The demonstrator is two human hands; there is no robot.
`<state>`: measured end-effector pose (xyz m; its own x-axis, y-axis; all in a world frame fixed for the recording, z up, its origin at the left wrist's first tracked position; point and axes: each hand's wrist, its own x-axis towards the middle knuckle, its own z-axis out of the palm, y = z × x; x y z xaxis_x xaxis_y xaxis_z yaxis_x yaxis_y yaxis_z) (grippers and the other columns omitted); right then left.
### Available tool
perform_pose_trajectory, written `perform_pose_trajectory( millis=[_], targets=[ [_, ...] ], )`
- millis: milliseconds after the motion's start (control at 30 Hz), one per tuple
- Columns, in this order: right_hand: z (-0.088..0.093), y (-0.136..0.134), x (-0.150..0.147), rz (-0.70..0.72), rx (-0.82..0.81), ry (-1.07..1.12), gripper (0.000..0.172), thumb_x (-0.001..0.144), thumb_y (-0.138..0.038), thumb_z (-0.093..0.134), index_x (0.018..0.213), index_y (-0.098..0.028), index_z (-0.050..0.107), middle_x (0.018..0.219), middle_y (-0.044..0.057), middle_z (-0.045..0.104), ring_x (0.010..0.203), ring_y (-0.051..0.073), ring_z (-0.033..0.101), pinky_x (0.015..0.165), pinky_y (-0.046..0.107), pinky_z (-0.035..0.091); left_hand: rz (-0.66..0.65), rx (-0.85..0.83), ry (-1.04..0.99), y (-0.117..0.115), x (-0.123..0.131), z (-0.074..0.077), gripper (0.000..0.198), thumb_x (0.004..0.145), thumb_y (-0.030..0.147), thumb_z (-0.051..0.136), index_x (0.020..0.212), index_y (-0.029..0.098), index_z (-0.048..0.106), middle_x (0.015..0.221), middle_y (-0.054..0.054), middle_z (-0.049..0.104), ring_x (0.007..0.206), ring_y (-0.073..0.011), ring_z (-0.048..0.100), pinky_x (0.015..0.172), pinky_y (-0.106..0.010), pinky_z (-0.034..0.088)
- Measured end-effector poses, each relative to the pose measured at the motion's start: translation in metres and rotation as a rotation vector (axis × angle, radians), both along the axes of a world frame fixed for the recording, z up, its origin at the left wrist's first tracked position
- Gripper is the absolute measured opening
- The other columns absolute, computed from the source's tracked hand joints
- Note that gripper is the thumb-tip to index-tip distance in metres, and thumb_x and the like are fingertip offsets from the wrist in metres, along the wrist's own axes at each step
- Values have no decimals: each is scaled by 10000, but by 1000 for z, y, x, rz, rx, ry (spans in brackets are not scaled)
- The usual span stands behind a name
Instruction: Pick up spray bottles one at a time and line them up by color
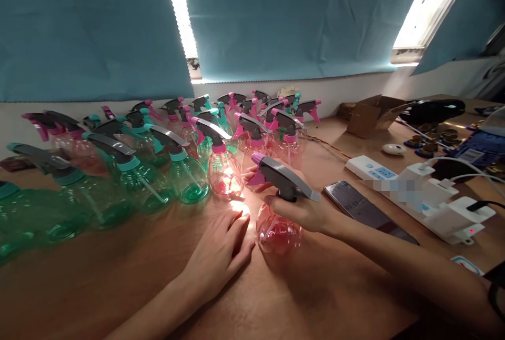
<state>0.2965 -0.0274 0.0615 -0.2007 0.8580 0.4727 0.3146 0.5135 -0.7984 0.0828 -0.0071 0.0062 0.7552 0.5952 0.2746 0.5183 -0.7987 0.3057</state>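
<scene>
The right hand (303,211) is closed around the neck of a clear pink plastic spray bottle (276,233), just below its grey trigger head, with the fingers wrapped round it. The left hand (219,256) is laid palm down on the brown wooden table (118,287), fingers stretched out and slightly spread. Nothing is held in it. Its fingertips lie just beside the bottle's base, though whether they touch it cannot be told.

The held bottle is stood upright at the near middle of the table, between the left hand and a dark flat smartphone (363,208). Its body is round and see-through, a thin tube can be seen inside, and its nozzle tip is pink and pointed left.

Behind it and to the left, a crowd of similar clear plastic spray bottles (185,171) is gathered, green ones mostly at the left and pink ones toward the middle. Perhaps twenty can be counted, but they overlap too much for an exact number. One smartphone, one white power strip (379,172) and one brown cardboard box (369,113) are seen at the right.
</scene>
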Motion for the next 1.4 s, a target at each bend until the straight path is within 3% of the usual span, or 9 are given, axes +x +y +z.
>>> perform_pose_trajectory(
  millis=[67,133,300,500,733,1067,1200,1400],
  targets=[
    [4,-1,-4,2,17,39,315,789,-195,545,1098,-254,546,555,-80,479,645,158,600,771,358,535,2,3,6,0,0,1,290,940,323,480,1197,198,525,1239,-116,536,1147,-296,506,970,-457,432],
    [6,-2,-6,-14,40,45,306,768,-171,540,1064,-248,550,593,-72,508,669,150,603,758,345,537,2,10,6,0,1,2,268,943,325,476,1172,201,537,1238,-110,535,1152,-294,503,973,-458,430],
    [8,-3,-8,-29,68,32,324,750,-161,565,1066,-231,562,825,-3,622,694,130,617,562,251,505,-10,11,12,1,2,4,216,955,300,449,1118,212,560,1198,-86,550,1111,-274,526,946,-444,451],
    [8,-4,-5,-91,54,-61,247,714,-155,635,945,-220,576,660,-61,526,518,85,480,493,226,452,-11,27,24,3,1,0,193,966,319,445,1083,208,551,1223,-99,527,1131,-287,509,950,-476,437],
    [-5,-2,3,-108,35,-165,245,758,-202,605,998,-246,599,817,-18,628,725,139,577,656,275,486,-17,29,52,4,2,0,205,972,326,426,1075,199,551,1210,-103,526,1123,-288,502,940,-468,433],
    [3,-5,1,-110,-45,-197,81,763,-211,542,810,-218,607,729,-20,579,710,141,549,680,294,471,-22,37,70,3,4,2,231,964,326,432,1105,187,550,1219,-109,523,1139,-286,488,951,-463,422],
    [2,-5,1,-116,-78,-181,85,726,-179,535,779,-217,591,762,-13,610,692,140,550,682,303,470,-14,40,70,3,5,2,267,966,337,425,1140,175,546,1216,-120,527,1135,-289,492,945,-463,429],
    [0,-9,5,-89,-142,-201,91,742,-211,545,805,-209,610,645,-27,556,672,150,538,621,284,445,-10,32,87,2,5,2,282,955,306,429,1179,174,537,1234,-125,528,1149,-293,488,967,-458,418]
  ],
)
